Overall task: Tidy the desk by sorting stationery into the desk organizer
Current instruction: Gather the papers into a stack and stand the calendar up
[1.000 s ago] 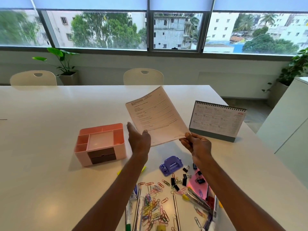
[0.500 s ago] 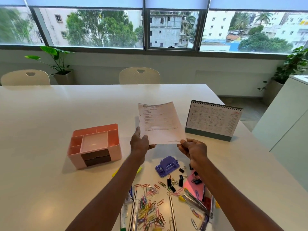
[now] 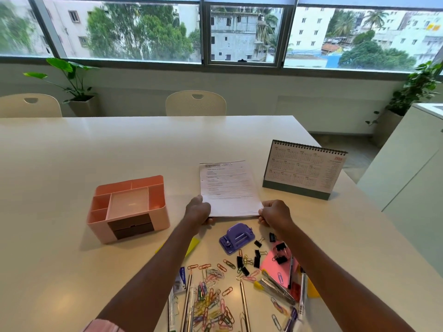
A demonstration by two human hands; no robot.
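Single head view, looking forward-down over desk [image 3: 72, 152] toward window [image 3: 143, 32].

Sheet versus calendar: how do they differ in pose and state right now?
The sheet lies nearly flat, low over the table; the calendar stands propped up, tent-like. The sheet is held at its near corners by the left hand and right hand; the calendar is untouched. The sheet is loose; the calendar is spiral-bound along its top. Both are pale printed paper.
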